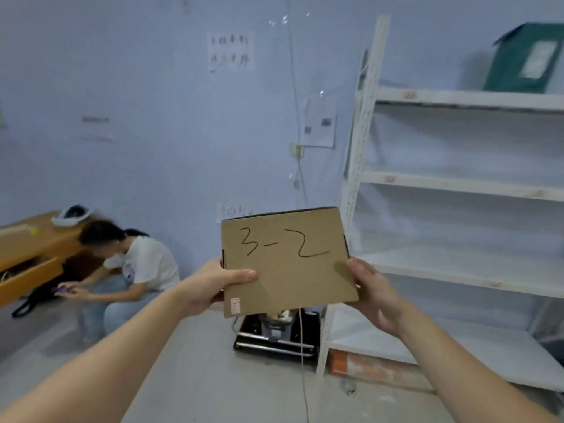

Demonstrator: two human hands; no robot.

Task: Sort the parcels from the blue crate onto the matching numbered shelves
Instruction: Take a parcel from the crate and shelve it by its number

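Observation:
A flat brown cardboard parcel (287,261) marked "3-2" in black pen is held up in front of me at chest height. My left hand (213,285) grips its left edge, thumb lying across the top face. My right hand (372,288) grips its right edge from the side and underneath. A white shelf rack (457,184) with several bare tiers stands to the right; small labels sit on the shelf fronts but are too blurred to read. The blue crate is not in view.
A dark green box (525,59) stands on the top tier at the right. A black device (274,334) sits on the floor below the parcel, a thin cable hanging in front of it. A person (131,270) crouches at the left beside a wooden desk (33,251).

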